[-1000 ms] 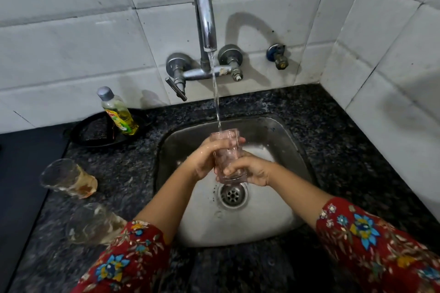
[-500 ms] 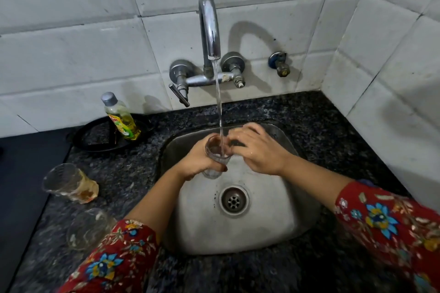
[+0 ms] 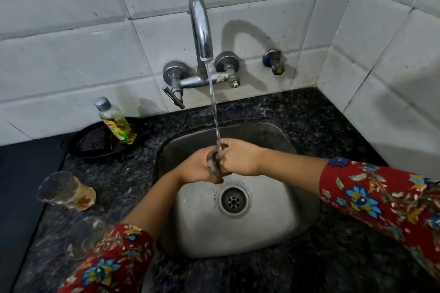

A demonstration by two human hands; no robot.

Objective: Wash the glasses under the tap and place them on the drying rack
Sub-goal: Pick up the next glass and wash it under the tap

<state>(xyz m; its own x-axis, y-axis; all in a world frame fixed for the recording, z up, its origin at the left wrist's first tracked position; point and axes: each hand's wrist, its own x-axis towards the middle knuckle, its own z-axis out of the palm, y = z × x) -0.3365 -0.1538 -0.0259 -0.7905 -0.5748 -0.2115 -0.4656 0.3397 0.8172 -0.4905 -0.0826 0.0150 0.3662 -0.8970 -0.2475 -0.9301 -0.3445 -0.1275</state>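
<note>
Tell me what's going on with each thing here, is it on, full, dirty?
Tap: running.
Glass: held by left hand and right hand, under the stream.
Glass with brown dregs: on the counter, unwashed.
Soap bottle: upright, capped.
Sink: drain open.

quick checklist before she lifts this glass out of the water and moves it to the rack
1. Grip: left hand and right hand both closed on the glass - ok.
2. Rinse: tap running, stream landing on the glass over the sink - ok.
3. Glass clean: mostly hidden by the hands - cannot tell.
4. Drying rack located: none in view - cannot tell.
5. Path to the left: dirty glass and a second glass stand on the counter beside the left sleeve - not ok.
6. Soap bottle upright, away from the sink - ok.
</note>
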